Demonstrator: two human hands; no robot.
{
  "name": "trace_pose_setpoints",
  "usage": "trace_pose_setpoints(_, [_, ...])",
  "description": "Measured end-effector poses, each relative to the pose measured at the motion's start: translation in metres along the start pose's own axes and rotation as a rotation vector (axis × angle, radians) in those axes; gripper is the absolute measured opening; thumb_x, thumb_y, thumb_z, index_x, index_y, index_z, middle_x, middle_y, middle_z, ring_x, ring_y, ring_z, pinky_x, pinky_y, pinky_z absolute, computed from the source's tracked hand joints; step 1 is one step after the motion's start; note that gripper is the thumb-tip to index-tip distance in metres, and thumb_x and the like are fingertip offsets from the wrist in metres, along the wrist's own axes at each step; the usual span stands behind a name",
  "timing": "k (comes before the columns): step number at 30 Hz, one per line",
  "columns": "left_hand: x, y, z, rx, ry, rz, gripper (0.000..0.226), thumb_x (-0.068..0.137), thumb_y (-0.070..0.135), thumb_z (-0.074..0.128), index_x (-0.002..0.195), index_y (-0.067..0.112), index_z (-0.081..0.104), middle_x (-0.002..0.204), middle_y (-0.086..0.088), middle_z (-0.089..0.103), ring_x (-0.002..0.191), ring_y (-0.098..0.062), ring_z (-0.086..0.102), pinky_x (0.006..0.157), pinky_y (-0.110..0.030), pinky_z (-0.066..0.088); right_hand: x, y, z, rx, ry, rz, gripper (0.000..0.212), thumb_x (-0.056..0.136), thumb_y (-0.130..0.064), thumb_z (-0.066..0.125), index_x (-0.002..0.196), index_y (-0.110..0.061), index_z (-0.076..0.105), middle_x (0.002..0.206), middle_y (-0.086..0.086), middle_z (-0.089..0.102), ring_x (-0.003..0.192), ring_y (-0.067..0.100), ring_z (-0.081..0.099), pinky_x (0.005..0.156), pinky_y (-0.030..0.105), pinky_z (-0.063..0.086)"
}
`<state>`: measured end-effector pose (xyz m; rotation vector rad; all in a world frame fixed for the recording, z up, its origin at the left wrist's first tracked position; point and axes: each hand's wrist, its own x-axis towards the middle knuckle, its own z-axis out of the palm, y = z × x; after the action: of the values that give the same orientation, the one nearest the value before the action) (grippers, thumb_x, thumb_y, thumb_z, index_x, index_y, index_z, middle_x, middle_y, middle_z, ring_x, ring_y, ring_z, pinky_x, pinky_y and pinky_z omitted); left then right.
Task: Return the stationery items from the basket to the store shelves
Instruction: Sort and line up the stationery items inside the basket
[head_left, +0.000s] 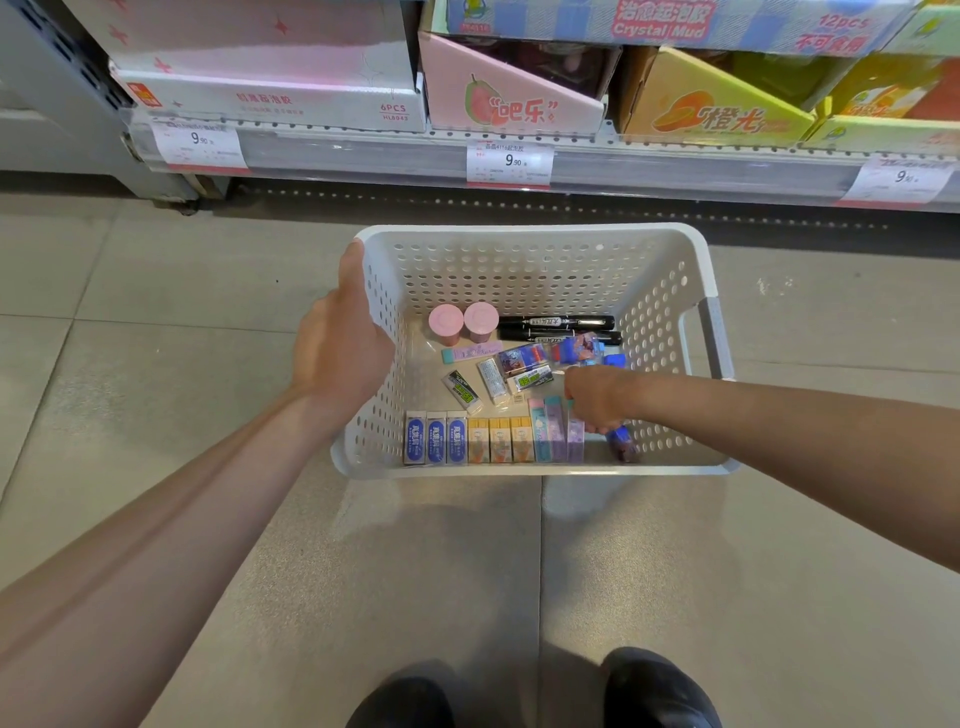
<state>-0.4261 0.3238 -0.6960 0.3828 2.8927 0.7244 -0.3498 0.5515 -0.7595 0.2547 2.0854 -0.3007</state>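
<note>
Shelf-front basket (540, 244): right fingers (597, 423) touching purple erasers (563, 441).

Basket (535, 244): on the floor (156, 291), before the shelf (395, 150)
Inside, far end: two pots (462, 321) left; markers (556, 323) right
Inside, near wall: erasers (470, 440) in a row

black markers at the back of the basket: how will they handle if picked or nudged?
The black markers are round barrels lying on their sides, so they would probably roll if nudged, though the basket wall behind should stop them. They look rigid and likely light. The glossy casing may be somewhat slippery to pinch.
</note>
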Motion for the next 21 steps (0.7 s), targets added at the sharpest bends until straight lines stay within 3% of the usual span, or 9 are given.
trace_pose_setpoints(2, [0.0, -0.001, 0.0, -0.002, 0.003, 0.007, 0.069, 0.087, -0.002, 0.046, 0.146, 0.014, 0.014, 0.086, -0.008, 0.052, 0.062, -0.02, 0.052, 0.042, -0.026, 0.032, -0.001, 0.002, -0.001, -0.059, 0.086, -0.044, 0.019, 0.091, 0.0, 0.048, 0.105, 0.006, 0.057, 0.08, 0.004, 0.051, 0.077, 0.021, 0.053, 0.056, 0.025, 0.041])
trace_pose_setpoints(4, [0.0, 0.0, 0.0, 0.0, 0.002, 0.004, 0.069, 0.087, -0.002, 0.046, 0.146, 0.014, 0.014, 0.086, -0.008, 0.051, 0.062, -0.019, 0.05, 0.041, -0.025, 0.031, -0.002, 0.0, -0.003, -0.081, 0.114, -0.068, 0.012, 0.092, 0.003, 0.041, 0.093, 0.005, 0.052, 0.079, 0.003, 0.043, 0.074, 0.019, 0.047, 0.054, 0.023, 0.038])
trace_pose_setpoints(7, [0.0, 0.0, -0.001, -0.004, -0.004, -0.005, 0.07, 0.086, -0.003, 0.045, 0.146, 0.014, 0.013, 0.085, -0.011, 0.052, 0.06, -0.017, 0.048, 0.041, -0.025, 0.029, -0.002, -0.003, -0.007, -0.091, 0.125, -0.091, 0.029, 0.091, 0.006, 0.037, 0.118, 0.003, 0.046, 0.102, 0.012, 0.051, 0.083, 0.022, 0.049, 0.052, 0.022, 0.036])
trace_pose_setpoints(10, [-0.001, 0.001, -0.002, -0.011, -0.002, -0.005, 0.07, 0.086, -0.003, 0.045, 0.146, 0.013, 0.013, 0.081, -0.013, 0.054, 0.057, -0.018, 0.048, 0.042, -0.026, 0.029, -0.004, -0.003, -0.01, -0.147, 0.11, -0.106, 0.033, 0.091, 0.005, 0.038, 0.123, 0.002, 0.044, 0.118, 0.017, 0.056, 0.09, 0.024, 0.053, 0.067, 0.032, 0.044])
trace_pose_setpoints(14, [-0.002, 0.003, -0.003, -0.012, -0.009, -0.025, 0.07, 0.086, -0.003, 0.044, 0.147, 0.014, 0.013, 0.078, -0.009, 0.049, 0.055, -0.014, 0.043, 0.042, -0.025, 0.025, -0.006, 0.0, -0.009, -0.162, 0.11, -0.104, 0.032, 0.093, 0.005, 0.039, 0.125, 0.003, 0.045, 0.116, 0.015, 0.055, 0.087, 0.022, 0.048, 0.058, 0.025, 0.039])
trace_pose_setpoints(19, [-0.001, 0.001, -0.002, -0.023, -0.006, -0.031, 0.071, 0.086, -0.002, 0.045, 0.146, 0.016, 0.013, 0.085, -0.01, 0.053, 0.064, -0.022, 0.05, 0.043, -0.026, 0.029, -0.005, 0.003, -0.008, -0.149, 0.182, -0.093, 0.027, 0.092, -0.005, 0.051, 0.117, 0.001, 0.058, 0.118, 0.011, 0.061, 0.108, 0.025, 0.059, 0.082, 0.03, 0.048])
trace_pose_setpoints(21, [-0.001, 0.001, -0.001, -0.03, -0.008, -0.025, 0.071, 0.086, -0.002, 0.046, 0.146, 0.017, 0.013, 0.088, -0.012, 0.055, 0.062, -0.021, 0.052, 0.043, -0.026, 0.032, -0.003, 0.004, -0.009, -0.142, 0.21, -0.088, 0.025, 0.091, -0.006, 0.053, 0.114, 0.0, 0.062, 0.115, 0.011, 0.064, 0.106, 0.025, 0.061, 0.085, 0.031, 0.049])
